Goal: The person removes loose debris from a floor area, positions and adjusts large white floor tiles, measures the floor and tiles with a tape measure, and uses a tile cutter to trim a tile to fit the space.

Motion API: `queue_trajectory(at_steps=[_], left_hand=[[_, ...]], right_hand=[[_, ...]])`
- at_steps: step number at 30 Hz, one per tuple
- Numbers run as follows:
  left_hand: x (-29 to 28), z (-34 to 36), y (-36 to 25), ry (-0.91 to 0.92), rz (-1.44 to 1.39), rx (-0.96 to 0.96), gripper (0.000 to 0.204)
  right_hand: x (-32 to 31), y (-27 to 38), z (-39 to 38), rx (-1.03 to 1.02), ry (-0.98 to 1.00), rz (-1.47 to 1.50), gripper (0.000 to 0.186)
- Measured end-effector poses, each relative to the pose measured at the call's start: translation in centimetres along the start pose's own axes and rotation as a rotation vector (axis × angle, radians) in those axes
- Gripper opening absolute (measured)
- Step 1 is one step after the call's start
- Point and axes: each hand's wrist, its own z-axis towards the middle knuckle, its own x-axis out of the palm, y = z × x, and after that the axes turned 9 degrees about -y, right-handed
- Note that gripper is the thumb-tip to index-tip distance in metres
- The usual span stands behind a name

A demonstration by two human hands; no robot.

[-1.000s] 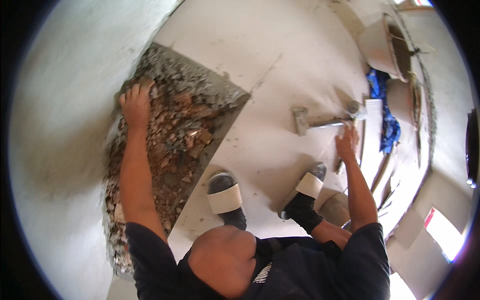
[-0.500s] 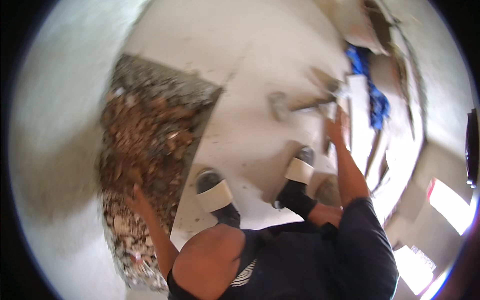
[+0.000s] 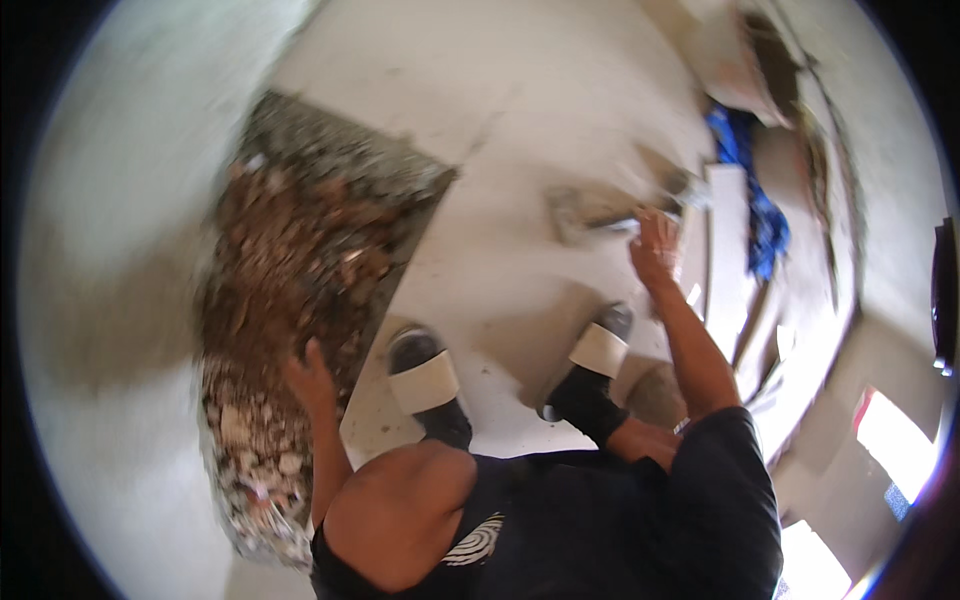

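My right hand [image 3: 655, 248] reaches over the pale floor tiles, fingers stretched forward and somewhat blurred. It is at the handle end of a mallet-like tool [image 3: 568, 215] lying on the tiles, with a blocky, dirty head and a darker handle. Whether the fingers touch that handle I cannot tell. Just beyond the hand lies a greyish object [image 3: 680, 185], too blurred to name. My left hand [image 3: 312, 378] hovers over a strip of brown rubble [image 3: 300, 250], fingers apart and holding nothing.
Large pale tiles [image 3: 480, 290] carry my feet in beige-strapped slides. Rubble fills the untiled strip along the left wall [image 3: 110, 280]. To the right are a narrow white strip [image 3: 725, 235], a blue plastic sheet or bag [image 3: 765, 230], a bucket-like container [image 3: 728, 65] and a brownish lump [image 3: 655, 395].
My right hand has shifted slightly left, closer to the mallet-like tool's handle. My left hand has come up and to the right over the rubble. The view has shifted slightly.
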Motion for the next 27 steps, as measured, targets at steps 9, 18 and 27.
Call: queue_trajectory(at_steps=[9,18,27], left_hand=[[-2.1,-5.1,4.8,-0.098,-0.032,-0.107,0.057],[-2.4,-7.2,8.0,-0.113,-0.100,-0.050,0.048],[-1.6,-6.7,8.1,-0.164,-0.026,-0.015,0.050]], right_hand=[[-0.8,2.5,4.2,-0.332,0.277,0.251,0.035],[-0.1,3.8,2.5,-0.034,0.248,0.370,0.030],[-2.4,6.9,5.3,0.353,0.087,0.707,0.029]])
